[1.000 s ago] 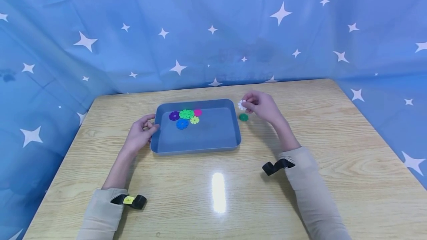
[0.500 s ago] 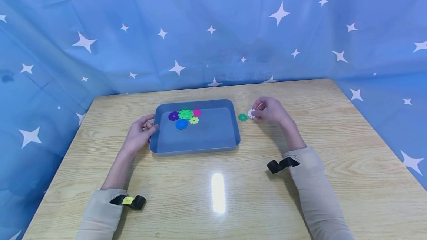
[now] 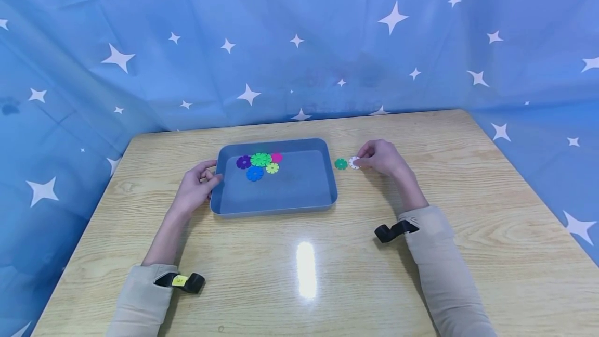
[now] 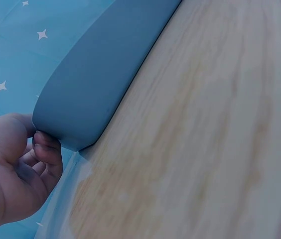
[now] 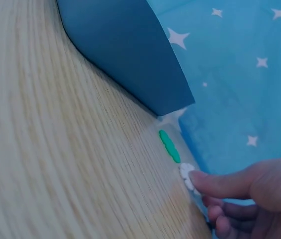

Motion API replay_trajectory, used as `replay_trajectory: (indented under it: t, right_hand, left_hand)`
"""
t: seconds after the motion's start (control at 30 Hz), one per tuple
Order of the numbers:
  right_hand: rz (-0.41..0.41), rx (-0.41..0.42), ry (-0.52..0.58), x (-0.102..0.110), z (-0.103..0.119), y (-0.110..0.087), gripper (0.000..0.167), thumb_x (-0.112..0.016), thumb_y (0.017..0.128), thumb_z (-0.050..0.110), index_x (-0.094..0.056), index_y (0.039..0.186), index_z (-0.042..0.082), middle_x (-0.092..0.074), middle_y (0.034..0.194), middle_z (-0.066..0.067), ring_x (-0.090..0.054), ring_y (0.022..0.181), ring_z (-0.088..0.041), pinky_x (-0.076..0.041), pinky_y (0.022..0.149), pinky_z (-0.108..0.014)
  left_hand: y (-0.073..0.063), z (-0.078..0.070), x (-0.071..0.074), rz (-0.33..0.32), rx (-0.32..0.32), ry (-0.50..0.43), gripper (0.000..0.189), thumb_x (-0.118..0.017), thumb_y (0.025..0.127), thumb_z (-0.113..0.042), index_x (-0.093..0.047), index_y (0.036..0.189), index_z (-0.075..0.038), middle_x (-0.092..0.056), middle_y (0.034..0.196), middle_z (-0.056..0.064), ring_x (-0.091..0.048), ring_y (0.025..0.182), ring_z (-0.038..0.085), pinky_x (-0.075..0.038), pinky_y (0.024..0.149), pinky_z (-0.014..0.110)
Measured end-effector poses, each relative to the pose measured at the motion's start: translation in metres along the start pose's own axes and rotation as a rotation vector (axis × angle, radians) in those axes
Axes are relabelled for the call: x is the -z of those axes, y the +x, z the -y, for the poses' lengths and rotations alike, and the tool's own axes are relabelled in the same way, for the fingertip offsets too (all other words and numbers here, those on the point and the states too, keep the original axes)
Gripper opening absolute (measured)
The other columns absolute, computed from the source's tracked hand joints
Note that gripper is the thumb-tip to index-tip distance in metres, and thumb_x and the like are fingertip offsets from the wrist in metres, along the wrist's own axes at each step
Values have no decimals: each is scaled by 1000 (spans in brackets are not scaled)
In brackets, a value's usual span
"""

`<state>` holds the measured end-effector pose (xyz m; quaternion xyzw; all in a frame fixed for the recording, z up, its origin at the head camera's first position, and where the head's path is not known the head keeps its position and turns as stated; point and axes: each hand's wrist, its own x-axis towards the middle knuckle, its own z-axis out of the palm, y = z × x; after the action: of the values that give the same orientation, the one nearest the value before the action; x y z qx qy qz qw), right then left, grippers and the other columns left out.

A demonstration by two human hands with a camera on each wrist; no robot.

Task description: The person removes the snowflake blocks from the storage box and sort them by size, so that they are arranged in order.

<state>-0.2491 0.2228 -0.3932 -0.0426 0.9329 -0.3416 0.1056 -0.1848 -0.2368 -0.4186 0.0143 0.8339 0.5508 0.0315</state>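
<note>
With thumb and curled fingers, my left hand (image 3: 196,187) grips the left rim of a blue-grey tray (image 3: 299,191); the left wrist view shows the fingertips at the corner of the tray wall (image 4: 93,84). On the table to the right of the tray, my right hand (image 3: 385,158) pinches a white snowflake disc (image 3: 353,162) by its edge. Just left of this disc lies a dark green snowflake disc (image 3: 340,164). In the right wrist view, the white disc (image 5: 185,174) sits low beside the green disc (image 5: 169,146), partly hidden by the thumb.
Inside the tray are a purple disc (image 3: 243,162), bright green discs (image 3: 260,159), a pink disc (image 3: 277,157), a blue disc (image 3: 255,173) and a yellow-green disc (image 3: 272,168). A starred blue curtain (image 3: 299,66) hangs behind the wooden table (image 3: 262,269).
My right hand has carried the white disc rightward and down to the table, from above the green disc to its right side. The left hand keeps its grip on the tray.
</note>
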Motion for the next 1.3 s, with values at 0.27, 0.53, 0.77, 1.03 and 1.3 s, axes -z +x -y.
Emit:
replay_trajectory:
  t: [0.27,0.53,0.77,1.03,1.3]
  right_hand:
    - [-13,3,4,-4,-1,2,21,-76,92,19,-69,102,1,-64,95,-12,-54,85,-25,-44,74,-35]
    - [-24,-15,17,-5,-2,3,20,-75,92,17,-68,102,1,-62,94,-12,-53,84,-26,-44,73,-36]
    - [-46,4,18,-3,-4,2,23,-69,98,19,-68,110,0,-63,102,-16,-55,88,-28,-45,74,-36]
    - [-93,87,53,0,-5,3,32,-62,102,27,-65,118,0,-65,104,-18,-62,86,-29,-49,72,-35]
    - [-138,163,114,-7,9,1,31,-60,102,28,-66,119,3,-65,108,-16,-60,95,-28,-48,76,-38]
  left_hand:
    - [0,1,0,-1,-1,-3,52,-60,101,-11,-43,148,4,-58,88,16,-50,59,10,-49,53,25]
    - [0,1,0,1,6,2,53,-60,102,-13,-43,149,3,-57,90,17,-50,59,11,-49,53,26]
    - [0,1,0,1,3,-4,53,-60,102,-13,-43,149,3,-57,90,17,-50,59,11,-49,52,25]
    - [1,1,0,3,5,2,53,-60,102,-13,-43,149,3,-57,89,17,-51,59,11,-49,53,26]
    - [1,2,0,-1,4,3,52,-60,102,-12,-43,149,3,-57,89,16,-50,58,10,-48,52,25]
